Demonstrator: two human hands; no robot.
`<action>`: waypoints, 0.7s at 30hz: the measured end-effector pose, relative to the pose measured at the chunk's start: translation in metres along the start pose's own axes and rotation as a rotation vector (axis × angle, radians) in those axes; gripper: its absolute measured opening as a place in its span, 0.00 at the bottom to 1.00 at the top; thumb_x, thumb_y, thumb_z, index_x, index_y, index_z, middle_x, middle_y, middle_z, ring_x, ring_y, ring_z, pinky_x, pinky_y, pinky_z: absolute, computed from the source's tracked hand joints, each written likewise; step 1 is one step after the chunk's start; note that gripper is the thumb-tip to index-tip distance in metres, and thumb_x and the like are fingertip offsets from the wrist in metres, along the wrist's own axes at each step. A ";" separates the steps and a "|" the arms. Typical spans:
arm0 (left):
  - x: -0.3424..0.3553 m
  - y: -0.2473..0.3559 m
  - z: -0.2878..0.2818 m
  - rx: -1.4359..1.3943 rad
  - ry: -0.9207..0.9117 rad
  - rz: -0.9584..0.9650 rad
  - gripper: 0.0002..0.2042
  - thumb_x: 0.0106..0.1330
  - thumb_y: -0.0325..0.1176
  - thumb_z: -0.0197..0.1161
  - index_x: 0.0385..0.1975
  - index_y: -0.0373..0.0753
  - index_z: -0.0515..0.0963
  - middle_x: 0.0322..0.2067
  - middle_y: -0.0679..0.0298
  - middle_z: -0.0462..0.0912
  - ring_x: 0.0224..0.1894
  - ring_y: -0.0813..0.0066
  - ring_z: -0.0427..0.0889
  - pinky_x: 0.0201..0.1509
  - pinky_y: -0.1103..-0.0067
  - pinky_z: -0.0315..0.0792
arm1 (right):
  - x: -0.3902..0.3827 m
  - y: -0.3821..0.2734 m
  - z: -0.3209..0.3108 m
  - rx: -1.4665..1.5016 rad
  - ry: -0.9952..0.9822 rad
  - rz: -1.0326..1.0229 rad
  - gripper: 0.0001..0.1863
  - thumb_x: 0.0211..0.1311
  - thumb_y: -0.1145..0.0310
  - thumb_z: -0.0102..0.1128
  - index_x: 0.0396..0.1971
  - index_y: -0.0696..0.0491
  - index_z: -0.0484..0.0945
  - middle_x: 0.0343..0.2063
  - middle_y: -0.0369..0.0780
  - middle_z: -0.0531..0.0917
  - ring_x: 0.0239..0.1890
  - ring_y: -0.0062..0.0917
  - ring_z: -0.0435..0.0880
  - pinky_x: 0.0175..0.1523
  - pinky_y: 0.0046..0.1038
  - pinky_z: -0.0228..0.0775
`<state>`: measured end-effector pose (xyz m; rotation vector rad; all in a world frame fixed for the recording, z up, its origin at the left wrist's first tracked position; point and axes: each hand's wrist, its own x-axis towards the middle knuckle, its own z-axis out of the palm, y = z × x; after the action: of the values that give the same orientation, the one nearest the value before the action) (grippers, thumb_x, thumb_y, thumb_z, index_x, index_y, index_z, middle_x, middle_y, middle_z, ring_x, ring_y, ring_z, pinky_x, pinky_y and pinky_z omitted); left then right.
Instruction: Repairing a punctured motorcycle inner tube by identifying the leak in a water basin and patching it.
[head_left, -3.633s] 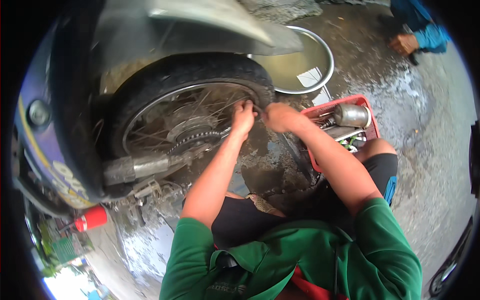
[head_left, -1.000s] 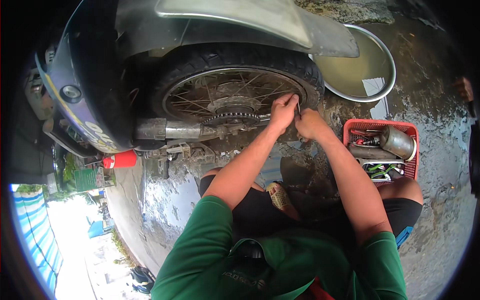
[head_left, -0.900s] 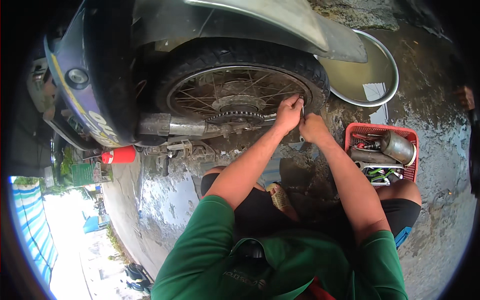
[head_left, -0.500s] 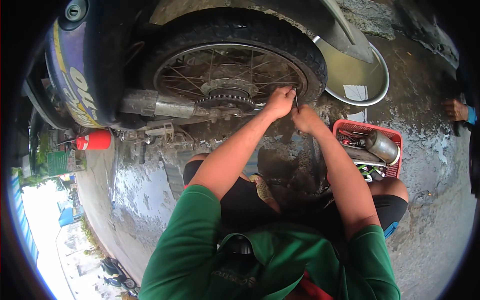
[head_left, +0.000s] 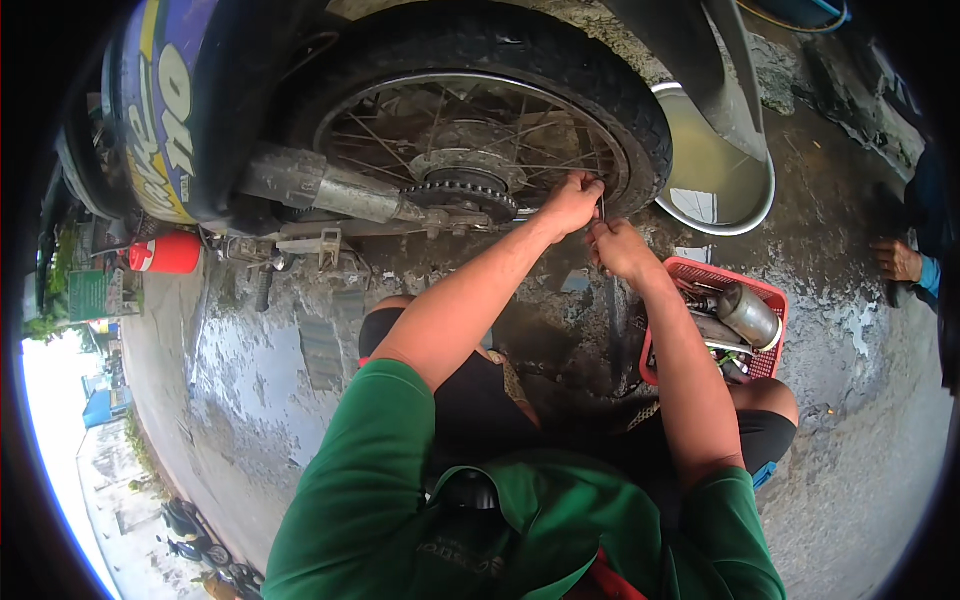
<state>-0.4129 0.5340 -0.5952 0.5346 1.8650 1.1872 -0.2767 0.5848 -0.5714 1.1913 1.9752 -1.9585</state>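
A motorcycle's spoked wheel [head_left: 480, 78] with a black tyre [head_left: 648, 140] stands in front of me. My left hand [head_left: 570, 207] reaches its near right rim, fingertips pinched together beside the spokes; what they grip is too small to make out. Just right of it and slightly nearer, my right hand [head_left: 622, 248] is closed around the lower end of a thin metal rod [head_left: 602, 206]. The rod points up toward my left fingertips at the rim. A chain sprocket [head_left: 470, 200] sits at the hub, left of both hands.
A red plastic basket [head_left: 777, 288] holding a metal canister [head_left: 748, 315] and tools lies beside my right forearm. Beyond it stands a metal basin [head_left: 771, 190] of murky water. Another person's hand [head_left: 897, 260] shows at far right. A red jug [head_left: 170, 252] is left, under the motorcycle fairing [head_left: 185, 120].
The whole view has shifted a little. Both hands stay at the same part of the rim, with the thin rod still between them; their grips look much the same.
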 end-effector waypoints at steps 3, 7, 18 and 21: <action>-0.007 0.007 0.003 0.047 -0.016 -0.022 0.15 0.73 0.41 0.58 0.52 0.37 0.72 0.37 0.66 0.79 0.29 0.80 0.77 0.36 0.77 0.73 | -0.001 -0.011 -0.024 -0.083 -0.080 0.002 0.21 0.74 0.57 0.46 0.37 0.60 0.79 0.19 0.39 0.80 0.17 0.23 0.73 0.26 0.27 0.66; -0.001 0.011 0.001 -0.079 -0.090 -0.032 0.15 0.74 0.41 0.57 0.52 0.38 0.72 0.38 0.66 0.79 0.30 0.79 0.78 0.37 0.77 0.73 | -0.005 -0.023 -0.058 0.282 -0.315 0.097 0.19 0.73 0.60 0.47 0.38 0.60 0.81 0.16 0.35 0.73 0.17 0.17 0.67 0.22 0.23 0.59; -0.002 -0.013 0.006 -0.235 -0.052 0.121 0.14 0.75 0.37 0.55 0.55 0.39 0.71 0.43 0.65 0.79 0.36 0.78 0.81 0.40 0.78 0.74 | 0.010 0.042 0.020 -0.554 0.362 -0.400 0.15 0.71 0.63 0.46 0.40 0.61 0.74 0.29 0.61 0.82 0.35 0.60 0.82 0.45 0.54 0.74; -0.007 -0.015 0.002 -0.287 -0.078 0.102 0.14 0.75 0.36 0.54 0.55 0.38 0.71 0.44 0.64 0.79 0.35 0.77 0.82 0.42 0.78 0.75 | 0.008 0.039 0.031 -0.624 0.409 -0.323 0.14 0.70 0.63 0.47 0.37 0.60 0.73 0.30 0.60 0.83 0.35 0.59 0.83 0.46 0.55 0.74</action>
<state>-0.4060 0.5228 -0.6056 0.5119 1.5825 1.4516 -0.2722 0.5554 -0.6116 1.2069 2.8330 -1.0666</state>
